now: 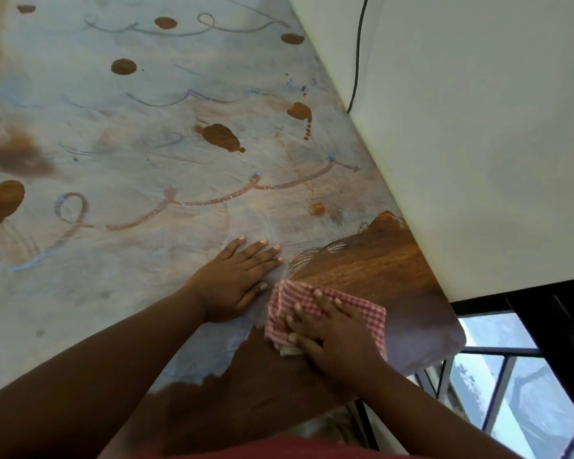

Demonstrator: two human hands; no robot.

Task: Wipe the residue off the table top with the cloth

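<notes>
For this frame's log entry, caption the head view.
Right hand presses checked cloth on wooden table; left hand flat on pale residue.

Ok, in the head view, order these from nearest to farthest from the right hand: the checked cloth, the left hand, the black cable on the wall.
1. Checked cloth: directly under the right hand, pressed flat.
2. Left hand: just beside it, flat on the residue-covered table top.
3. Black cable: far up the wall, beyond the table edge.

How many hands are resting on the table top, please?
2. The left hand lies flat on the smeared table top; the right hand presses the red checked cloth just beside it.
</notes>
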